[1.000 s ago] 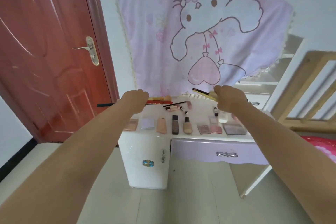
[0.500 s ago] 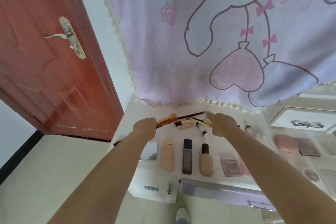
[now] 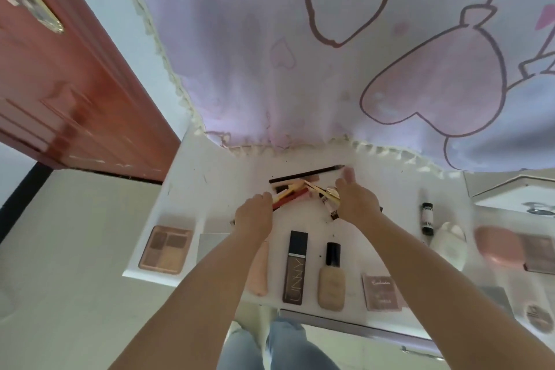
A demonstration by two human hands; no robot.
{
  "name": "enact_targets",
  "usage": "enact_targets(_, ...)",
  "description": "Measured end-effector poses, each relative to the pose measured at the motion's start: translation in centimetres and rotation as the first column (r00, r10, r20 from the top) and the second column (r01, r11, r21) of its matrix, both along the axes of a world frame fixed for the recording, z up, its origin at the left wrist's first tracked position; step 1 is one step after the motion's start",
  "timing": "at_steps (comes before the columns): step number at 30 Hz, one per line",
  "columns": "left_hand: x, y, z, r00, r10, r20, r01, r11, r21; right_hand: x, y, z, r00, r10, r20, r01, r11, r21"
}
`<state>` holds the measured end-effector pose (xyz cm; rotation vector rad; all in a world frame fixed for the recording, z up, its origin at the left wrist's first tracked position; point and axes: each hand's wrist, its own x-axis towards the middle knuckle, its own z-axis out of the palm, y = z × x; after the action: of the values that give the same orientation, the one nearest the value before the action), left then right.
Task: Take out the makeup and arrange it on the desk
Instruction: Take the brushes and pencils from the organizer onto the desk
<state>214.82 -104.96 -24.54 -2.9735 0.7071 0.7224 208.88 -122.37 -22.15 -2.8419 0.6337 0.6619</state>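
At the far left, a red-brown door (image 3: 60, 93) stands beside the white counter (image 3: 216, 177), and a pale lilac cloth (image 3: 270, 54) with a cartoon print hangs down the wall to the counter's far edge. On the near left corner of the counter lies an eyeshadow palette (image 3: 165, 249) in brown and peach tones, with a flat silver compact (image 3: 211, 246) just to its right, partly hidden by the left forearm. The left hand (image 3: 253, 216) is curled around a bundle of red and yellow pencils (image 3: 289, 197), whose tips point toward the far right. Just beyond them a long black pencil (image 3: 306, 173) lies flat on the counter. Near the front edge, a peach tube (image 3: 260, 273) shows beside the left arm, then a dark rectangular foundation bottle (image 3: 295, 267), then a beige foundation bottle (image 3: 332, 279) with a black cap, all lying lengthwise side by side. The right hand (image 3: 357, 201) pinches gold-handled brushes (image 3: 322, 191), thumb raised, and their ends cross the pencils between the two hands. A small pink palette (image 3: 381, 293) lies at the front edge under the right forearm. Farther right are a slim black-and-white tube (image 3: 426, 218), a white rounded bottle (image 3: 449, 245), a pink round compact (image 3: 495, 245) and a blurred dark palette (image 3: 540, 254).
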Motion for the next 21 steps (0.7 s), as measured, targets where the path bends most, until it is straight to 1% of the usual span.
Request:
enact_targets(3,0.4,-0.8,-0.3,0.993,-0.085,0.084,0.085,0.996,0.004,0.0,-1.9,-1.0,0.996,-0.060,0.067,0.057,0.997,0.050)
enact_targets(5,0.6,-1.1,-0.5,0.983,-0.141,0.114,0.139,0.990,0.023,-0.2,-2.7,-1.6,0.993,-0.077,0.092,0.071,0.995,0.076)
enact_targets(9,0.9,-2.1,-0.7,0.975,-0.191,0.116,0.188,0.982,0.030,-0.7,-2.9,-2.1,0.992,-0.067,0.111,0.059,0.996,0.069)
enact_targets(13,1.0,-3.0,-1.1,0.968,-0.219,0.121,0.218,0.976,0.019,-1.2,-2.7,-2.8,0.985,-0.067,0.160,0.057,0.996,0.070)
enact_targets(15,1.1,-3.1,-1.6,0.969,-0.212,0.124,0.213,0.977,0.005,-1.5,-2.8,-3.2,0.983,-0.029,0.180,0.022,0.999,0.041)
enact_targets(17,1.3,-2.9,-2.0,0.969,-0.215,0.121,0.216,0.976,0.001,-1.9,-2.8,-3.6,0.987,0.019,0.160,-0.019,1.000,-0.003)
enact_targets(19,1.6,-2.4,-2.4,0.973,-0.205,0.110,0.207,0.978,-0.012,-2.6,-2.7,-4.1,0.994,0.039,0.103,-0.036,0.999,-0.034)
enact_targets(21,1.8,-1.9,-2.7,0.978,-0.185,0.099,0.189,0.981,-0.036,-3.4,-2.2,-4.6,0.990,0.069,0.121,-0.060,0.996,-0.070)
